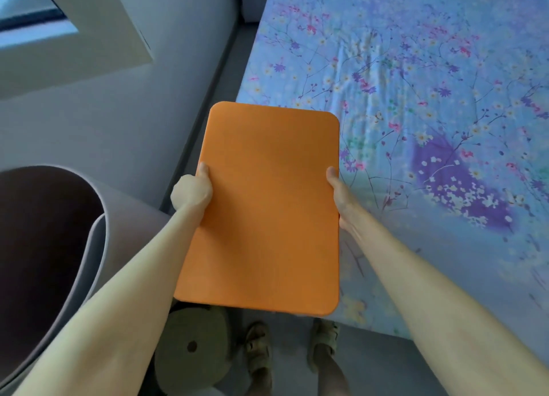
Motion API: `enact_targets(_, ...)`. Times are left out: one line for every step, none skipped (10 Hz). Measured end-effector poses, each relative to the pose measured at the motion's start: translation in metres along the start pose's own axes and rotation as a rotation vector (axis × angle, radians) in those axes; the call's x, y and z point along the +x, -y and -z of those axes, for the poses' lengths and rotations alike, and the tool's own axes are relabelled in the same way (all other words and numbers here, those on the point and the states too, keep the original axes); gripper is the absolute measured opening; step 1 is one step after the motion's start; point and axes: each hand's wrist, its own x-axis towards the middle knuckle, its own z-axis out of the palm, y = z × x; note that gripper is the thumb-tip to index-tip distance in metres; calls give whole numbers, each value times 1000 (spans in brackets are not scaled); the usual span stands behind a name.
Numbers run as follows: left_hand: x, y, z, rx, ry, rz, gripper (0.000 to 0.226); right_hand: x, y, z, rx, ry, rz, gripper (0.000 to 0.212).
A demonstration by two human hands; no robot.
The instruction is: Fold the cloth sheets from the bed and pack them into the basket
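- Head view: a flat orange rectangular board with rounded corners (264, 208) is held in the air over the gap between the wall and the bed, its far end above the bed's near-left corner.
- The left hand (192, 192) grasps the board's left long edge, thumb on top; its other fingers are hidden beneath.
- The right hand (341, 199) grasps the right long edge, thumb along the top; the fingers underneath cannot be seen.
- The pale blue floral cloth sheet (416, 104) lies spread flat over the bed, lightly wrinkled near the middle, running out of frame at the top and right.
- A grey curved container with a dark inside (53, 232) stands at the left, cut off by the frame edge and partly behind the left forearm; whether it is the basket is hard to tell.
- A round olive-green object (193, 351) sits on the floor below the board, partly covered.
- Two feet in sandals (292, 351) show at the bottom, blurred.
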Motion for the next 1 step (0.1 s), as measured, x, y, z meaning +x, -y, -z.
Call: enact_targets(-3, 5, 8, -24, 81, 15, 55, -18, 3, 1, -77, -2, -39, 111)
